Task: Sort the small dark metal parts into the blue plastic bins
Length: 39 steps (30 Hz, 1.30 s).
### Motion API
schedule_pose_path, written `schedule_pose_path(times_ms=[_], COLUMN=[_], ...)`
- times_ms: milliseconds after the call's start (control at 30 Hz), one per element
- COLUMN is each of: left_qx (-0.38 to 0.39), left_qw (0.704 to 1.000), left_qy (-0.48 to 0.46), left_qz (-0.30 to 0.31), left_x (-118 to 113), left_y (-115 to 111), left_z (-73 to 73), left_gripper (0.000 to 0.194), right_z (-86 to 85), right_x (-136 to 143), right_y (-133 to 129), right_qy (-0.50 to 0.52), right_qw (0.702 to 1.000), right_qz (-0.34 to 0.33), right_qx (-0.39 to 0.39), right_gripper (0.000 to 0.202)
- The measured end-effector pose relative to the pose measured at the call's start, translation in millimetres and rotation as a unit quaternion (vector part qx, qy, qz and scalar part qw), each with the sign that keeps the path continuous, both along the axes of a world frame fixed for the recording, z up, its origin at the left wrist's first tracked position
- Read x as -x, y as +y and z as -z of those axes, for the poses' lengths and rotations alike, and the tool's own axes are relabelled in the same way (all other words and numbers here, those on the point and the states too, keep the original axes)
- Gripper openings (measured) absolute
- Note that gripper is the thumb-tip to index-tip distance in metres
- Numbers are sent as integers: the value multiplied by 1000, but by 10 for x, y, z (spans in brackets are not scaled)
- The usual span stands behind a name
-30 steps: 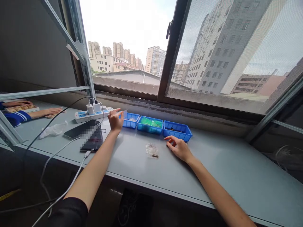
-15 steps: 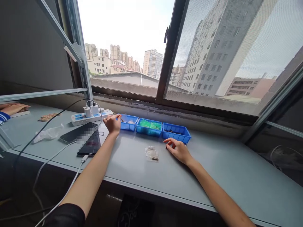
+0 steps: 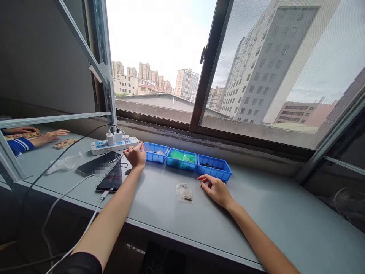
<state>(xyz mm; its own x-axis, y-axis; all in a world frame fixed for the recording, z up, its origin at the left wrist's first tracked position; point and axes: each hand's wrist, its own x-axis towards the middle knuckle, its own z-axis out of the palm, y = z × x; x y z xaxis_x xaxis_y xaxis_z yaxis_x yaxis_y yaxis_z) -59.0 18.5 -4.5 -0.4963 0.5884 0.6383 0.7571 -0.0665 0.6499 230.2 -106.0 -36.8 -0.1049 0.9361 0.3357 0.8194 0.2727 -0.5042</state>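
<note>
Handling at the bins. The left hand, fingertips narrow, contents indeterminate, is left of the middle blue bin; the right hand, loosely open, lies right-front. The small clear bag lies in front; lifting it would require a pinch.

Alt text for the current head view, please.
A bare left hand and bare right hand flank a small clear plastic packet on a grey table, near three blue rectangular plastic bins below a window. A white power strip lies at left.
</note>
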Motion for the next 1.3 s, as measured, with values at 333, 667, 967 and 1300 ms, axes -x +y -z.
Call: schedule_pose_path(times_ms=[333, 667, 967, 1300], left_qx=[-19, -100, -121, -146], left_qw=[999, 972, 937, 835], left_qy=[3, 134, 178, 298], left_qz=[40, 164, 274, 439], left_x=[-3, -260, -545, -944], left_y=[17, -131, -282, -575], left_z=[13, -85, -92, -7], left_gripper=[25, 20, 34, 35], right_z=[-19, -56, -40, -21], right_x=[7, 68, 149, 209], right_y=[-8, -37, -51, -60], right_qy=[-4, -13, -25, -13], right_qw=[1000, 1000, 996, 988], right_qz=[1, -21, -83, -150], right_qx=[2, -1, -29, -28], right_gripper=[24, 25, 22, 33])
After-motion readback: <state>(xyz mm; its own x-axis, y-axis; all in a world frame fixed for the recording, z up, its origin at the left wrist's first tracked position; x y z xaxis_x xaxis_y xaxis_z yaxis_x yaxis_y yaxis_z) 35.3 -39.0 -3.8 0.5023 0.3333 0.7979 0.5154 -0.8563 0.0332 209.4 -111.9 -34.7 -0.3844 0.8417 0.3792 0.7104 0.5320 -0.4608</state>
